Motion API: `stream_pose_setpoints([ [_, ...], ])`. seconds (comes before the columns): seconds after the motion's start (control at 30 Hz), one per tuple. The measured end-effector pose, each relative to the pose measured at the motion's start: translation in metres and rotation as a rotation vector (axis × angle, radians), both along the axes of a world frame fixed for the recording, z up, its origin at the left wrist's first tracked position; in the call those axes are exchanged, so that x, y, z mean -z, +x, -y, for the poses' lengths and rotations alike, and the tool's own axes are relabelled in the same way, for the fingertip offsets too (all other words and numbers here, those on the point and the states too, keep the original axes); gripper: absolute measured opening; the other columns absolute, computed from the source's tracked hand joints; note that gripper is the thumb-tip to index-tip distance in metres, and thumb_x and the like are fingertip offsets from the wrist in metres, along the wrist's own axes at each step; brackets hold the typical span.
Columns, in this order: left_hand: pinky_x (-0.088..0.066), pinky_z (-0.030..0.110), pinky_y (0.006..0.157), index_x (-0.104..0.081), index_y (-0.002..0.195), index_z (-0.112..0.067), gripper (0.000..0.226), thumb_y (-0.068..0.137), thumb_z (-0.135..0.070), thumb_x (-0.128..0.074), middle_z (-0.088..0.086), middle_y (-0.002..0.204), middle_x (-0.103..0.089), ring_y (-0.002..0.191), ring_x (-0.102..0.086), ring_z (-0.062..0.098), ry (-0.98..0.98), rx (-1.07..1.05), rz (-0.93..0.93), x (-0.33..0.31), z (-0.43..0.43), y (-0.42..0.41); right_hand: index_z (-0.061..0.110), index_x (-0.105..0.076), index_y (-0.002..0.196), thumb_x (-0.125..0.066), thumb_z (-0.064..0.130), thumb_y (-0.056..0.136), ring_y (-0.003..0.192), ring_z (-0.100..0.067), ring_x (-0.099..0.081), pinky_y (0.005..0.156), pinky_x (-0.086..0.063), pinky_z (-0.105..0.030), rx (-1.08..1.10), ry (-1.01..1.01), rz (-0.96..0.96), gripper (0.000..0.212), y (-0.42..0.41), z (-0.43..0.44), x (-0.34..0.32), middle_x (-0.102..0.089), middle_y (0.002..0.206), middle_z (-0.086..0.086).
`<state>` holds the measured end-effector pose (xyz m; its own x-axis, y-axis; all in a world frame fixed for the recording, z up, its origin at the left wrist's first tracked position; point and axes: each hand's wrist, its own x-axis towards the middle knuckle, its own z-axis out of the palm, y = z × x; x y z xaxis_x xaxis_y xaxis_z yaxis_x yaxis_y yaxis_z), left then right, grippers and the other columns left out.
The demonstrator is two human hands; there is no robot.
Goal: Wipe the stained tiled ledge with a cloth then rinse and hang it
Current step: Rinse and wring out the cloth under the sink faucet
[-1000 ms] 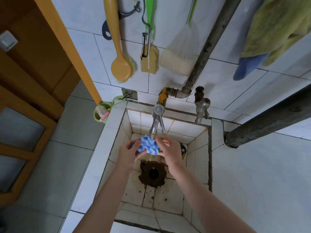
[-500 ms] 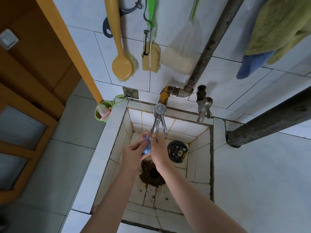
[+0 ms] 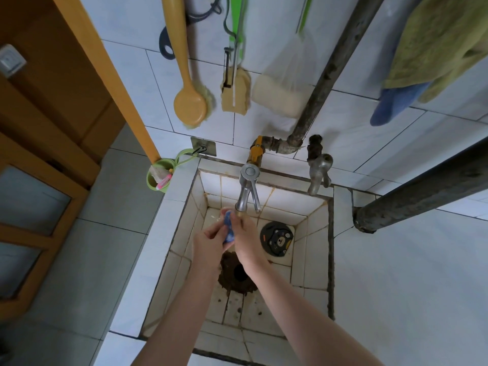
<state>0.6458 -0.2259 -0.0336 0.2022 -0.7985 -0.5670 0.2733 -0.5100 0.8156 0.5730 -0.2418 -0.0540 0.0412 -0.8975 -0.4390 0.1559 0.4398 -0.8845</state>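
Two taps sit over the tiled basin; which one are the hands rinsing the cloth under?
The chrome tap on the left, below the yellow valve. Both hands squeeze the blue cloth at its spout; the duller tap to its right is untouched.

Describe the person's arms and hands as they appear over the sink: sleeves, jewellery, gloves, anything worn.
Both forearms are bare from the bottom edge of the picture up to the wrists, with no sleeves in view. The left hand and right hand wear no gloves. No watch, bracelet or ring shows on the parts visible, and there are no markings.
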Motion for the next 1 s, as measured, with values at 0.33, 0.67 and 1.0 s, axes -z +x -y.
stream_pose_setpoints([
  [0.33,-0.055,0.017,0.069,-0.057,0.116,-0.002,0.027,0.091,-0.002,-0.046,0.012,0.106,-0.062,0.093,-0.061,0.018,0.03,-0.034,-0.031,-0.004,0.007,0.001,0.024,-0.056,0.105,-0.038,0.018,0.1,0.09,-0.005,-0.062,0.087,-0.05,-0.026,-0.033,-0.015,0.012,0.02,-0.005,-0.007,-0.007,-0.065,0.098,0.004],
  [0.67,-0.056,0.022,0.07,-0.062,0.109,-0.001,0.026,0.083,-0.001,-0.058,0.015,0.103,-0.066,0.092,-0.065,0.024,0.056,0.031,0.02,0.001,0.001,0.003,0.015,-0.054,0.082,-0.036,0.03,0.101,0.076,-0.016,-0.061,0.08,-0.052,-0.03,0.124,0.179,-0.218,0.029,-0.007,0.014,-0.002,-0.058,0.078,-0.002],
  [1.0,-0.054,0.018,0.074,-0.057,0.117,-0.004,0.03,0.089,0.002,-0.048,0.009,0.103,-0.065,0.094,-0.062,0.016,-0.007,-0.025,-0.069,-0.001,0.002,-0.003,0.009,-0.058,0.107,-0.044,0.018,0.098,0.093,-0.019,-0.06,0.084,-0.05,-0.028,0.128,0.125,0.11,0.019,-0.004,-0.006,-0.002,-0.061,0.099,-0.01],
])
